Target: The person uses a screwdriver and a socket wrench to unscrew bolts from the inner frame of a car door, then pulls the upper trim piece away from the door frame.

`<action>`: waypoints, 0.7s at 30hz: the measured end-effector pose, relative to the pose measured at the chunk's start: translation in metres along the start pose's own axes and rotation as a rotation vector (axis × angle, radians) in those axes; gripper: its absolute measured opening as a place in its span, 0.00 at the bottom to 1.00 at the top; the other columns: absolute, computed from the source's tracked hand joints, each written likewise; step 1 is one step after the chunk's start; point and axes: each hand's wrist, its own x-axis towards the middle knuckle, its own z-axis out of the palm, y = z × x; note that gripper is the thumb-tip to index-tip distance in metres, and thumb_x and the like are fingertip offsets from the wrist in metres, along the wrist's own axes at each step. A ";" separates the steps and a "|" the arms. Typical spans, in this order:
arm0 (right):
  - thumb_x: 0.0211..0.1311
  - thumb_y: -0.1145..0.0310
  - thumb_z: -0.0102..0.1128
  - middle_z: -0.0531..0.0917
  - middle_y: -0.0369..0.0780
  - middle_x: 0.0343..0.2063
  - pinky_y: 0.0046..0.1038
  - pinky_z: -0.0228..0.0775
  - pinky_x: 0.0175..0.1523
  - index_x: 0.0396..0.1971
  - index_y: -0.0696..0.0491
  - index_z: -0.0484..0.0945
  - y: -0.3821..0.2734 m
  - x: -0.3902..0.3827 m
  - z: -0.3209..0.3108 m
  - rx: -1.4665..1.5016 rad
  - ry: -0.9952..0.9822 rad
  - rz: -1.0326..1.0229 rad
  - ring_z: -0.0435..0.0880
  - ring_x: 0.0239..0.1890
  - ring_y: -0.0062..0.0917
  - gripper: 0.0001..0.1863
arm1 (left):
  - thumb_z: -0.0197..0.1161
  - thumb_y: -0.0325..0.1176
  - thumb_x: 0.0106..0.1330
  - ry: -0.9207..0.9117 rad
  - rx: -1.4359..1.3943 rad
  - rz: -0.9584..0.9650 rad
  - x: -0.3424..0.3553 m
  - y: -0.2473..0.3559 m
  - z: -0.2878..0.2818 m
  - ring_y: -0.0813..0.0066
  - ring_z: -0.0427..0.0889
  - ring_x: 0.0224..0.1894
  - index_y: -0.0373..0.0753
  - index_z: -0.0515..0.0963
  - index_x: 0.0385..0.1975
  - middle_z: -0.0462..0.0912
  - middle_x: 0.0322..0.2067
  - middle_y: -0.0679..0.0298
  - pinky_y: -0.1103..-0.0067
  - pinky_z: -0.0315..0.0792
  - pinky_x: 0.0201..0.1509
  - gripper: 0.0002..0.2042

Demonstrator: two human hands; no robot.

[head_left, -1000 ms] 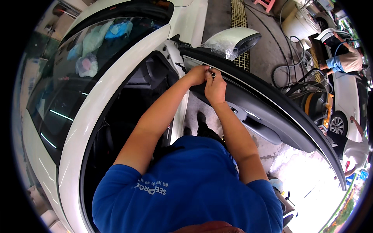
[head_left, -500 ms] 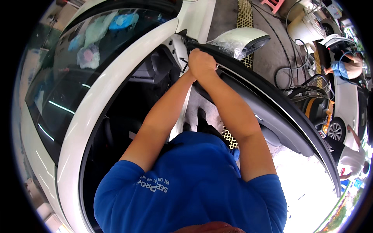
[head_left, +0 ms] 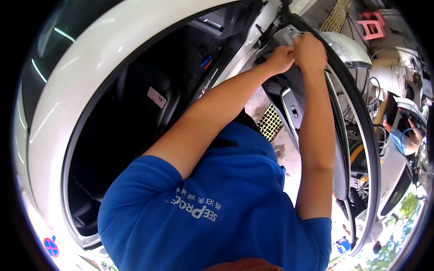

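Both hands (head_left: 298, 53) raised together, gripping car door (head_left: 361, 135) top corner.

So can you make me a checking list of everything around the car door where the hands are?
Surface: wet concrete floor with a yellow drain grate.
Job's things: open white car door; black rubber seal along its frame.
Clutter: pink stool, white bucket.
Hands: left hand and right hand together at the door's top front corner, by the side mirror; grip unclear.
Cables: dark hoses on the floor.
Surroundings: another person beside a second car.
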 end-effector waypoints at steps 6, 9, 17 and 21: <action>0.58 0.67 0.55 0.82 0.46 0.25 0.27 0.71 0.28 0.36 0.63 0.77 0.051 -0.072 0.014 0.939 0.251 0.333 0.81 0.26 0.30 0.14 | 0.52 0.33 0.62 0.284 -0.516 -0.248 0.016 -0.012 0.016 0.72 0.78 0.25 0.32 0.76 0.29 0.81 0.23 0.60 0.77 0.71 0.31 0.10; 0.60 0.72 0.54 0.81 0.43 0.25 0.18 0.67 0.22 0.36 0.64 0.76 0.054 -0.078 0.040 1.234 0.265 0.392 0.79 0.23 0.22 0.10 | 0.52 0.35 0.63 0.150 -0.464 -0.270 0.024 -0.011 0.007 0.71 0.78 0.25 0.32 0.77 0.30 0.81 0.23 0.60 0.77 0.71 0.31 0.12; 0.60 0.72 0.54 0.77 0.35 0.20 0.15 0.55 0.19 0.37 0.61 0.78 0.046 -0.064 0.056 1.192 0.225 0.384 0.67 0.16 0.13 0.10 | 0.55 0.34 0.59 0.089 -0.385 -0.222 0.037 -0.020 0.013 0.69 0.81 0.24 0.30 0.80 0.31 0.83 0.25 0.54 0.76 0.75 0.31 0.12; 0.62 0.71 0.55 0.83 0.39 0.31 0.12 0.55 0.17 0.43 0.61 0.75 0.061 -0.050 0.059 1.057 0.092 0.367 0.68 0.19 0.10 0.13 | 0.60 0.33 0.54 0.112 -0.341 -0.272 0.039 -0.019 0.015 0.69 0.81 0.26 0.34 0.82 0.30 0.83 0.26 0.57 0.75 0.74 0.33 0.10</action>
